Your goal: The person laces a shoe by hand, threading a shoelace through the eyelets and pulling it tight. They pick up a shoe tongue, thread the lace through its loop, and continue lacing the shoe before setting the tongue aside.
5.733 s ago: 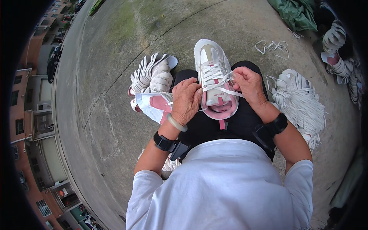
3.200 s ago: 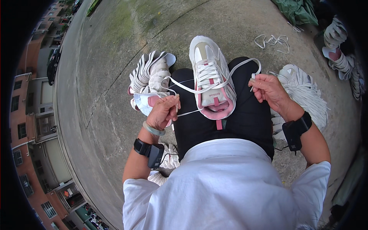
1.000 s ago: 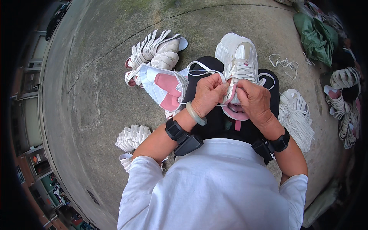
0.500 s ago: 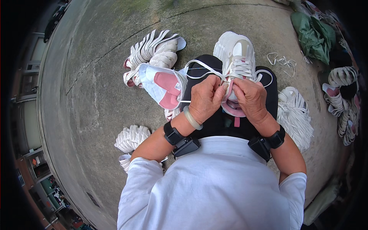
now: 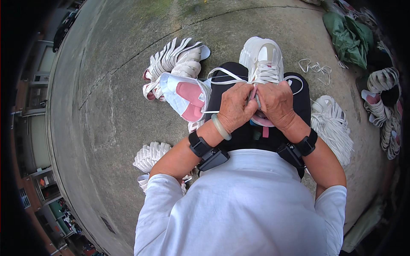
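Note:
A white and beige sneaker [image 5: 261,57] with a pink lining rests on my lap, toe pointing away from me. My left hand [image 5: 234,106] is closed on the left side of its opening, near the top eyelets. Opposite it, my right hand [image 5: 277,102] is closed on the right side, by the tongue, its fingertips mostly hidden. White lace [image 5: 227,73] runs through the lower eyelets and loops loosely over my left thigh; another loop hangs over the right thigh. What exactly each fingertip pinches is too covered to tell.
Left of my knee lies a pale blue and pink shoe piece [image 5: 188,96] beside a stack of nested white shoe uppers [image 5: 177,57]. A bundle of white laces [image 5: 331,130] lies to the right. Beyond are a loose lace [image 5: 316,68], a green sack [image 5: 348,38] and more uppers [image 5: 382,81].
My hands have drawn closer together over the shoe opening. The right hand has rolled inward, its knuckles now covering more of the tongue and lining.

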`<action>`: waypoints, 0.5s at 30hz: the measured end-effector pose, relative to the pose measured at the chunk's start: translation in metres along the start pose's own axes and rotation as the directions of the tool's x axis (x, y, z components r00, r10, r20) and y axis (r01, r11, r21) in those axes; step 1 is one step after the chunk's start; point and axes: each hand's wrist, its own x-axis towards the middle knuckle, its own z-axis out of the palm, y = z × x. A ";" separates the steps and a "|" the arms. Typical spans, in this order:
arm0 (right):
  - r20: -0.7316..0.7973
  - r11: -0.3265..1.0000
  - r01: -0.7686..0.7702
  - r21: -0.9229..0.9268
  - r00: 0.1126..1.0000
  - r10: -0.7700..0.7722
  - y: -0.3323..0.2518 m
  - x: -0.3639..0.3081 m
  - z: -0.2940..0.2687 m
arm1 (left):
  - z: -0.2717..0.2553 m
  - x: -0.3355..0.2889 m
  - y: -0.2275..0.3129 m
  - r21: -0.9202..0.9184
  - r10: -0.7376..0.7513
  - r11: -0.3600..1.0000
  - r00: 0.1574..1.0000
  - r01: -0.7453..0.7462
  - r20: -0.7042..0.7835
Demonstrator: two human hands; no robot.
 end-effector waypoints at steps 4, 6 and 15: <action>-0.015 0.989 0.144 -0.041 0.989 -0.145 0.002 0.000 -0.009 | 0.004 -0.003 0.003 0.064 0.077 0.995 0.993 -0.071 -0.094; 0.019 0.981 0.172 -0.086 0.985 -0.171 0.002 -0.008 -0.022 | 0.006 -0.003 0.006 0.115 0.107 0.989 0.990 -0.096 -0.096; 0.016 0.948 -0.299 -0.110 0.953 0.302 0.093 -0.179 -0.105 | 0.004 -0.004 0.008 0.147 0.073 0.987 0.996 -0.066 -0.042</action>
